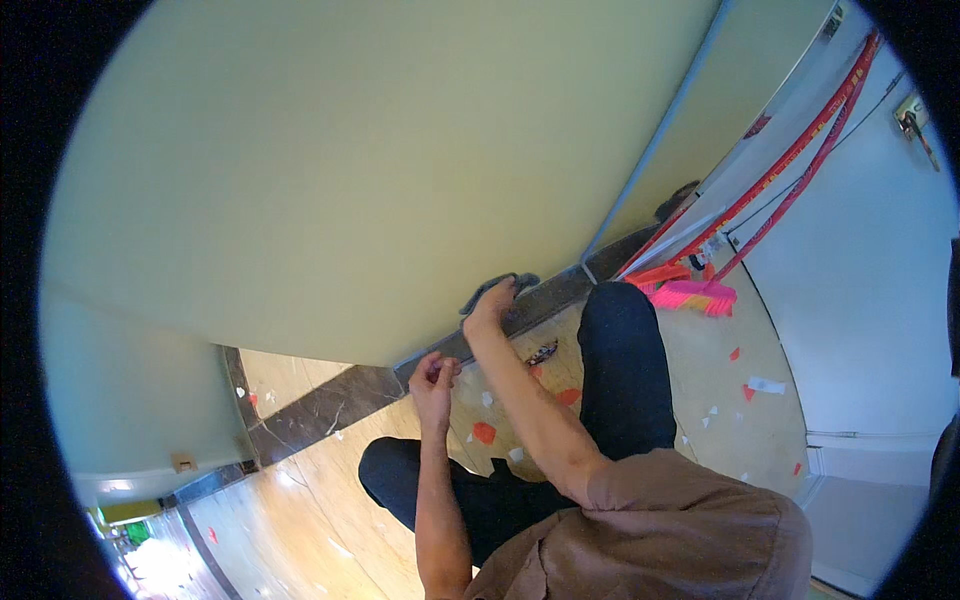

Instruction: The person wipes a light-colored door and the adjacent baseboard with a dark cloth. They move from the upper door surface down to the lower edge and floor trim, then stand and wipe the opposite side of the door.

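Note:
My right hand (493, 300) presses a grey cloth (515, 284) to the top of the dark skirting (550, 297), where it meets the cream wall (360, 170). Its fingers are closed on the cloth and partly hide it. To the left, my left hand (433, 388) hovers in front of the skirting near the wall's corner. Those fingers are curled in, and I see nothing between them. Between my knees, a small dark patterned object (543, 352) lies on the floor near the skirting; I cannot make out its kind.
At the right, a pink-bristled broom (695, 297) and other red-handled tools lean near a white door (850, 270). Red and white scraps, such as a red piece (484, 433), are scattered over the tan tiled floor (330, 520). A doorway with a dark stone threshold (325, 408) opens at left.

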### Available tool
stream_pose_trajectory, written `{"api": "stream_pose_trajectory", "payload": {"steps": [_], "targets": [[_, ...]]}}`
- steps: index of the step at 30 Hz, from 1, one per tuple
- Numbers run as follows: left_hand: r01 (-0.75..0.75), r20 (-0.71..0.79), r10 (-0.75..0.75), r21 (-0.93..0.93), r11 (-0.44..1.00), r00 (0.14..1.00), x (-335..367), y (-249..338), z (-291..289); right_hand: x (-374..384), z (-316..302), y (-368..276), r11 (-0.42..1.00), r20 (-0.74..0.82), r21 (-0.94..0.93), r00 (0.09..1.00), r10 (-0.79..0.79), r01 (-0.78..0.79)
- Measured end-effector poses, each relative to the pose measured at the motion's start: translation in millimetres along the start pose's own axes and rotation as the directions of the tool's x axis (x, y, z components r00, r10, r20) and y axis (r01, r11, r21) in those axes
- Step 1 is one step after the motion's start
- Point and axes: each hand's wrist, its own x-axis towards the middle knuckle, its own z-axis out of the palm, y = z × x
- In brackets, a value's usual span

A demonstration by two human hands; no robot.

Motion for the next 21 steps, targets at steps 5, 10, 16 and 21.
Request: {"api": "stream_pose_trajectory", "payload": {"steps": [5, 10, 16, 21], "targets": [[-0.141, 0.011, 0.142, -0.049, 0.989, 0.990, 3.1, -0.9, 0.0, -122.3, 13.1, -58.0, 0.258, 0.343, -0.091, 0.274, -0.899, 0.962], [-0.174, -0.051, 0.177, 0.064, 0.983, 0.983, -0.2, 8.7, 6.1, -73.0, 26.7, -111.1, -0.138, 0.205, -0.082, -0.118, -0.972, 0.987], [-0.377, 0.020, 0.392, 0.321, 0.869, 0.920, -2.6, 46.0, 27.6, 19.0, 10.7, -58.1, 0.530, -0.088, -0.153, 0.523, -0.848, 0.834], [-0.568, 0.096, 0.564, 0.263, 0.780, 0.820, 11.0, 86.6, 51.4, 79.3, -0.8, 8.7, 0.932, -0.146, 0.053, 0.926, -0.347, 0.358]]}}
